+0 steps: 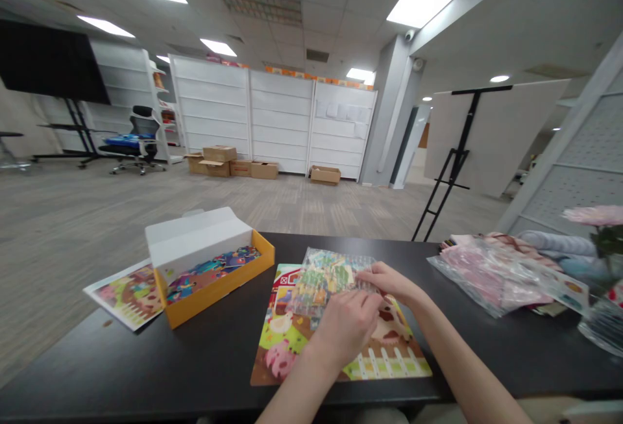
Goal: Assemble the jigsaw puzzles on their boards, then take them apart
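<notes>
A clear plastic bag (318, 281) with small colourful printed pieces inside lies over the upper part of a farm-picture board (272, 346). The board shows a pig, a hen, a cow and a white fence. My left hand (348, 320) is closed at the near right side of the bag, its fingertips bent towards the other hand. Just beyond it, my right hand (389, 281) pinches the bag's right edge. The exact grip of the fingertips is partly hidden. To the left stands an open yellow box (219, 294), its white lid raised, with colourful printed pieces inside.
A printed farm sheet (131, 294) lies partly under the box on the black table (204, 365). Plastic-wrapped pink cloth (491, 274) and a pink flower (594, 215) are at the right. Beyond the table are an easel stand (450, 164), cardboard boxes (219, 163) and an office chair (139, 135).
</notes>
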Tool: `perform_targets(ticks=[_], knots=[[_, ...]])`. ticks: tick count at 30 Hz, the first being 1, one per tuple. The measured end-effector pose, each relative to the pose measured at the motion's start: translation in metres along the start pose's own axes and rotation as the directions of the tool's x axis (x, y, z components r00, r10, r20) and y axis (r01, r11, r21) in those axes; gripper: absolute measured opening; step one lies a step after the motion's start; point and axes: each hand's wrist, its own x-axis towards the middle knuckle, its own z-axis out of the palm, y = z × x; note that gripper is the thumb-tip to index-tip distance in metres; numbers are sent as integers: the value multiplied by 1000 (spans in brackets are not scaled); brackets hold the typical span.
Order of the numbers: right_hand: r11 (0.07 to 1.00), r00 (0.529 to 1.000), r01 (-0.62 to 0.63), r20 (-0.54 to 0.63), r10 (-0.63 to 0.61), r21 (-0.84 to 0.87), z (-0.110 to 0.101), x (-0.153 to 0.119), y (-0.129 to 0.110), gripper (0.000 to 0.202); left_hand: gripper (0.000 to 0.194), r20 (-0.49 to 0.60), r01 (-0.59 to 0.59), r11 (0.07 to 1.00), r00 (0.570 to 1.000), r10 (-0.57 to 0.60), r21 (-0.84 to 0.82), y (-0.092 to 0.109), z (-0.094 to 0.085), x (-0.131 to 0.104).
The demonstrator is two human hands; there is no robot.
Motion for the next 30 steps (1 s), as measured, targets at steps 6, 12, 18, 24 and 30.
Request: perform_targets(ticks=[6,12,18,24,30], knots=[[986,982,70,-185,-42,149,-22,5,8,48,18,44,12,1000,999,-12,-12,-5,-16,-2],[983,932,166,-339,-129,84,-86,-35,-26,50,19,60,28,999,998,-30,39,-23,-34,-11],[975,922,17,-373,-101,-223,-177,-85,-36,47,21,70,55,995,996,-61,87,-30,-42,-18],[941,929,-237,-340,147,-243,-226,-117,-17,28,19,160,63,991,984,-82,119,-35,-49,-21],[884,772,-436,-574,273,-166,-248,-142,6,17,21,181,87,988,977,-110,130,-38,-53,-23]])
